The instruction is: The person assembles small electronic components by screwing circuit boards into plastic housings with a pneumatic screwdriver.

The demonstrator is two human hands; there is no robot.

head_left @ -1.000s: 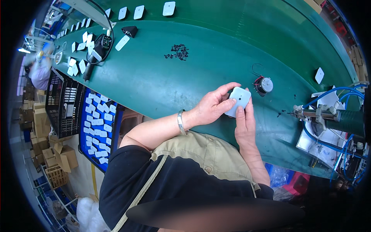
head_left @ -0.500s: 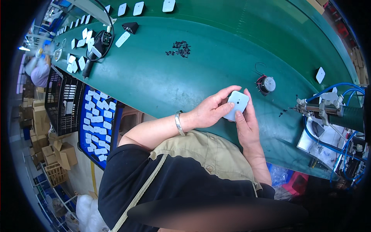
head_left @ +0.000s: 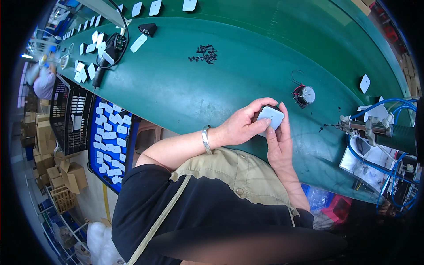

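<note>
A black crate [head_left: 70,115] stood beside the green surface [head_left: 163,84]. Cardboard boxes [head_left: 74,177], a slatted brown crate [head_left: 63,199] and pale plastic bags [head_left: 98,240] lay farther left. Blue hoses [head_left: 383,103] curved at the right; a yellow line [head_left: 106,203] marked the floor [head_left: 93,194].

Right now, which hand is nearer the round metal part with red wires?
Right: in view, the right hand sits below-left of the round metal part; the left hand, farther left.

White-faced block [head_left: 274,115] at the green workbench's [head_left: 168,90] near edge
Left hand [head_left: 242,126] and right hand [head_left: 281,150] grip it; black screws [head_left: 207,55] lie toward the far edge.
</note>
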